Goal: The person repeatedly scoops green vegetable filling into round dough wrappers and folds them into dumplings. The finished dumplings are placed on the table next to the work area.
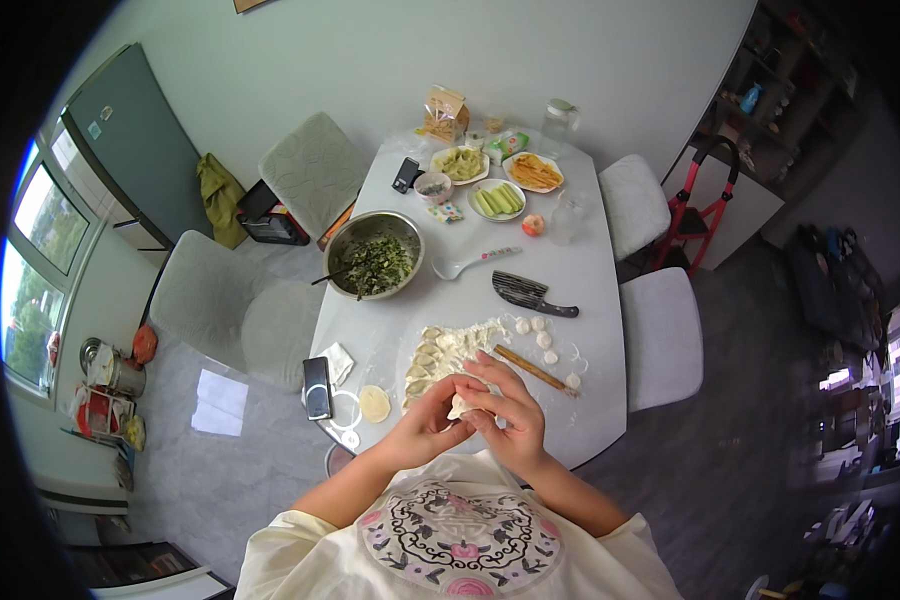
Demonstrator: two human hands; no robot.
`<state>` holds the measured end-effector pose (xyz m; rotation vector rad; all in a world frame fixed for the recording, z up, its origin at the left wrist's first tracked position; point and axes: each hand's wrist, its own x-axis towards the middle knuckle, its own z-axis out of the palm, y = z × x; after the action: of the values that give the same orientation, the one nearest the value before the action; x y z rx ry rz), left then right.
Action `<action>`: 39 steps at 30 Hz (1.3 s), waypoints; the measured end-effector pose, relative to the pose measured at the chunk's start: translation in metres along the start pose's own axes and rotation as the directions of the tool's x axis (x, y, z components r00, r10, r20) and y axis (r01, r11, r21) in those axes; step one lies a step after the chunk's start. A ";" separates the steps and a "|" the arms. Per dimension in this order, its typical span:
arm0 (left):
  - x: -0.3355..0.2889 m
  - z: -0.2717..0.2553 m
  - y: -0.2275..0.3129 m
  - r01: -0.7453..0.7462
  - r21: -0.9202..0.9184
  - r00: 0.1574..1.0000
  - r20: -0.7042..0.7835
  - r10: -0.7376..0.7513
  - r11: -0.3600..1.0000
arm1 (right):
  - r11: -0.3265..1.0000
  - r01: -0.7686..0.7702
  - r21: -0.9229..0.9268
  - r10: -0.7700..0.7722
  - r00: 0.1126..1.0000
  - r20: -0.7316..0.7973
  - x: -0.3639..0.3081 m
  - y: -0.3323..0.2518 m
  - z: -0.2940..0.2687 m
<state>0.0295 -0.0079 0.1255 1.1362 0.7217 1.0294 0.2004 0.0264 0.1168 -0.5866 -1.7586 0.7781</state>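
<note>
Between my left hand (432, 427) and my right hand (510, 412) is a pale dumpling (460, 406), pinched by the fingers of both, just above the table's near edge. Fingers cover much of it. Beyond my hands, rows of shaped dumplings (432, 358) lie on the floured tabletop. A flat round dough wrapper (374, 404) rests left of my left hand. To the right are a wooden rolling pin (530, 368) and several small dough balls (544, 340). A steel bowl of chopped green filling (378, 262) stands farther back on the left, with a dark utensil leaning in it.
A dark cleaver (532, 294) and a white spoon (470, 263) lie mid-table. Plates of cucumber sticks (498, 201) and orange strips (534, 172) stand toward the back, near a glass jug (559, 122). A phone (317, 388) lies at the left edge. Grey chairs (660, 335) flank the table.
</note>
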 end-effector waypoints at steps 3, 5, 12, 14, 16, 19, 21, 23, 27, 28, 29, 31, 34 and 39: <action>-0.003 0.003 -0.012 0.036 -0.037 0.997 -0.066 -0.039 0.999 | 0.998 0.030 -0.051 -0.025 0.995 0.092 -0.003 0.009 -0.003; -0.003 0.008 -0.012 0.073 -0.114 0.992 -0.092 -0.084 0.991 | 0.996 0.042 -0.072 -0.039 0.998 0.044 -0.006 0.011 -0.001; -0.012 -0.010 -0.021 0.162 0.192 0.984 -0.112 -0.142 0.968 | 0.998 -0.024 -0.066 0.031 0.994 0.105 0.015 -0.009 -0.003; -0.013 -0.011 -0.023 0.176 0.222 0.983 -0.096 -0.158 0.959 | 0.997 0.058 -0.052 -0.047 0.981 0.186 0.013 0.001 -0.005; -0.013 -0.010 -0.024 0.195 0.201 0.980 -0.077 -0.183 0.960 | 0.991 0.120 -0.051 -0.106 0.968 0.230 0.010 0.008 -0.007; -0.013 -0.011 -0.026 0.227 0.076 0.973 -0.043 -0.225 0.971 | 0.991 0.129 -0.042 -0.116 0.964 0.238 0.004 0.013 -0.005; -0.015 -0.012 -0.028 0.237 -0.034 0.971 -0.017 -0.238 0.971 | 0.998 0.063 0.001 -0.061 0.968 0.244 0.004 0.011 -0.001; -0.011 -0.009 -0.025 0.077 0.047 0.996 -0.046 -0.075 0.996 | 0.984 -0.133 0.116 0.120 0.986 0.113 0.004 -0.008 0.005; -0.002 -0.007 -0.024 0.013 0.043 1.000 -0.014 -0.013 0.999 | 0.971 -0.215 0.106 0.216 0.976 0.006 -0.006 -0.005 0.003; -0.001 -0.004 -0.024 0.040 -0.004 0.999 -0.037 -0.040 0.999 | 0.990 -0.132 0.050 0.131 0.991 0.031 -0.010 0.006 0.001; -0.001 -0.001 -0.026 0.065 -0.052 0.996 -0.058 -0.068 0.997 | 0.999 -0.047 -0.004 0.047 0.997 0.060 -0.016 0.022 0.000; -0.004 0.001 -0.030 0.097 -0.109 0.990 -0.091 -0.107 0.989 | 0.977 0.113 -0.179 -0.088 0.986 0.142 -0.016 0.029 -0.003; -0.004 -0.001 -0.037 0.161 -0.251 0.974 -0.114 -0.195 0.954 | 0.926 0.157 -0.343 -0.085 0.973 0.215 -0.011 0.027 -0.008; -0.002 -0.004 -0.018 0.225 -0.615 0.941 -0.065 -0.333 0.756 | 0.983 -0.082 -0.162 0.101 0.989 0.107 -0.022 0.024 -0.010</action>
<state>0.0301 -0.0098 0.1074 0.3693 0.6093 1.0011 0.2172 0.0287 0.0875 -0.7456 -1.9225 0.7533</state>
